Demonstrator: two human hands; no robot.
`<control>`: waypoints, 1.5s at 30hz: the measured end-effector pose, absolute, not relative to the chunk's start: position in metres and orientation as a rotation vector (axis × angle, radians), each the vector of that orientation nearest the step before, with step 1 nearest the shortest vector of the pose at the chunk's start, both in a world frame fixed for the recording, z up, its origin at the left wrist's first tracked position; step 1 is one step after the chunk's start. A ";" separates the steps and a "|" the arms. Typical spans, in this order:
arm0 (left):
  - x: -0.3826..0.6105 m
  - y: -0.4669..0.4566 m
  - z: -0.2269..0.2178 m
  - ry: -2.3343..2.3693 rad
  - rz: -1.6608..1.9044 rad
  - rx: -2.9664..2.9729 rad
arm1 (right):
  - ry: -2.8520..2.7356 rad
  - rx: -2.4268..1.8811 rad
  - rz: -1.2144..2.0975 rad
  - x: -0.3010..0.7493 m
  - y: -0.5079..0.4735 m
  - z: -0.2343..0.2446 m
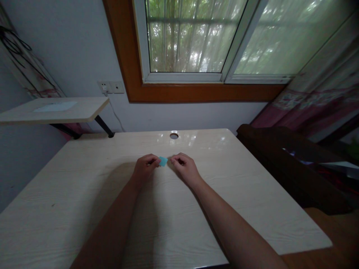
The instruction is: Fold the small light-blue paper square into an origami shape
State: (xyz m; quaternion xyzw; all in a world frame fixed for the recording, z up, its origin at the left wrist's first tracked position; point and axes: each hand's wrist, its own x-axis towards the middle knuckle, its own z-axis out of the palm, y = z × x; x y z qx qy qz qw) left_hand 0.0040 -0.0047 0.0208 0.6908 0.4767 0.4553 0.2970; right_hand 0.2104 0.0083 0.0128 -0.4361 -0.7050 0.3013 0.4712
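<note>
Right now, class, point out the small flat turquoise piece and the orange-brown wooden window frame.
Small flat turquoise piece (163,161): head view, middle of its visible face.
Orange-brown wooden window frame (206,93): head view, lower bar.

Home room, patterned curtain, window, desk

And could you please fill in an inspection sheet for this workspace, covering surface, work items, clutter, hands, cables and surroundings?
Surface: pale desk with a round hole near its far edge.
Work items: small blue piece, material unclear.
Clutter: pale patch on the raised shelf, perhaps paper.
Hands: left hand pinches the blue piece; right hand is close beside it, grip unclear.
Cables: white cord at the wall sockets; dark cable at upper left.
Surroundings: window, curtain, dark furniture.
</note>
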 end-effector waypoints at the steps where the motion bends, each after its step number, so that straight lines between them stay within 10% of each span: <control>1: 0.005 -0.005 0.021 1.260 1.201 1.845 | -1.750 -1.048 0.756 0.210 0.008 0.013; 45: 0.004 -0.003 0.017 1.096 1.060 1.628 | -1.926 -0.772 0.634 0.211 0.006 0.013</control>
